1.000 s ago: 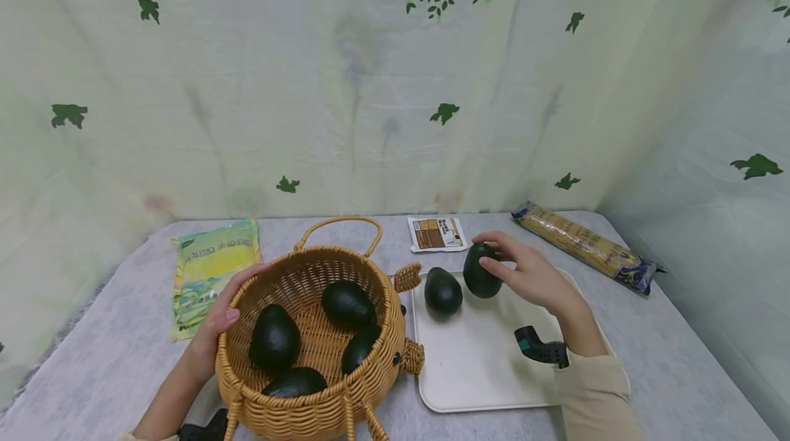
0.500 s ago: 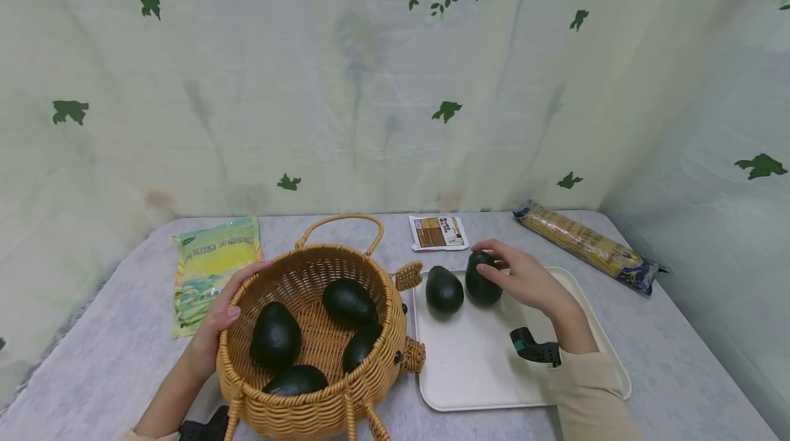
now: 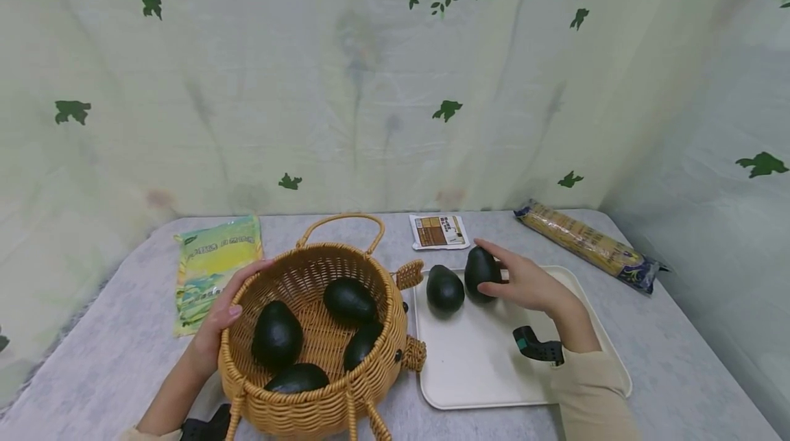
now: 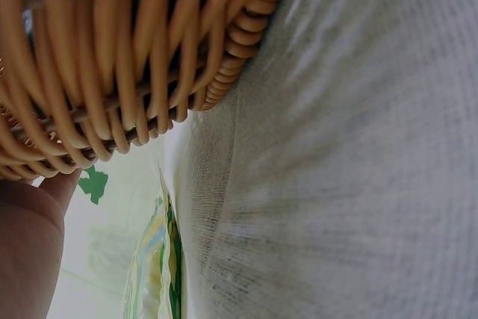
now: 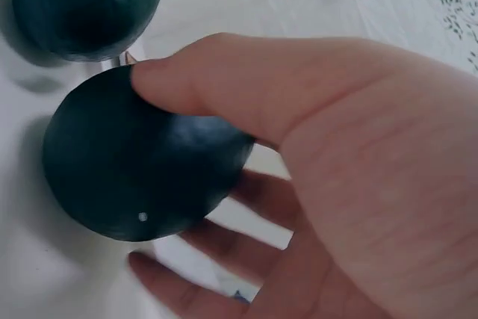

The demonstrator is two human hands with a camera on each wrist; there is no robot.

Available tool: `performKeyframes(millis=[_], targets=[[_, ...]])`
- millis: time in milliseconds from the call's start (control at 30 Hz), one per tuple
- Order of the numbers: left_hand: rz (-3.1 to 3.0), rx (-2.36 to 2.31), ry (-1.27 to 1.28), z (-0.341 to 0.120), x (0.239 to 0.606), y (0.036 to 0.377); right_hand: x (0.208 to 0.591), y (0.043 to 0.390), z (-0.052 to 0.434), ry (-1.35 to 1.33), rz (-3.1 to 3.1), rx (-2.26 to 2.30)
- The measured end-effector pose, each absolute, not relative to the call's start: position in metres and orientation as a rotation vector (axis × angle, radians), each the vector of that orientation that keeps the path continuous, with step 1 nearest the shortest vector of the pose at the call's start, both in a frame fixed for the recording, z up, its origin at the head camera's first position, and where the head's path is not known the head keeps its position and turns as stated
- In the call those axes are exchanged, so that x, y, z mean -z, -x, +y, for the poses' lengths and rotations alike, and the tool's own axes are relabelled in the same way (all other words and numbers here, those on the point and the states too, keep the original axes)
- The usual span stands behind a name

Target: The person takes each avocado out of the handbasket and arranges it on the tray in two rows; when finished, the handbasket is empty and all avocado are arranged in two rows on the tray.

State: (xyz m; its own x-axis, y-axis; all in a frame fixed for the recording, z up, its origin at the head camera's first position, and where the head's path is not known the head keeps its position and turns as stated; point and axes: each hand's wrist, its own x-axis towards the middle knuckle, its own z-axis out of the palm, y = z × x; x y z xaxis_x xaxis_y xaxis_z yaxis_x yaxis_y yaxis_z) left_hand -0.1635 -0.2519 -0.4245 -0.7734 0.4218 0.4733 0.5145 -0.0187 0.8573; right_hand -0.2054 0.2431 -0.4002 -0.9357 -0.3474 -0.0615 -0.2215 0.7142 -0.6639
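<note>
We steady the wicker basket point(image 3: 311, 331) with our left hand point(image 3: 212, 331); our right hand point(image 3: 524, 283) pinches the avocado point(image 3: 481, 273), lowering it gently onto the tray point(image 3: 475, 365).

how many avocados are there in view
6. Four lie in the wicker basket: one at left, one at the back, one at right, one at the front. Two stand on the white tray: one free, one held by the right hand. More could be hidden.
</note>
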Motion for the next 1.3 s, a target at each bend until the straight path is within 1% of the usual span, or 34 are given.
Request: performKeyframes(millis=[300,600,1133,1300], targets=[[-2.174,1.919,0.992,-0.2507,0.4261,0.1659,0.4048,0.2075,0.244,0.414,2.73,1.119],[-2.172,1.943,0.995,-0.2518,0.4262,0.1645,0.4028,0.2067,0.2463,0.425,2.702,1.011],[-2.109,1.968,1.044,-0.2512,0.4245,0.1663,0.4035,0.2061,0.2421,0.48,2.59,1.078],[-2.121,1.967,1.032,-0.2522,0.4254,0.1647,0.4054,0.2062,0.2392,0.565,2.565,1.075]])
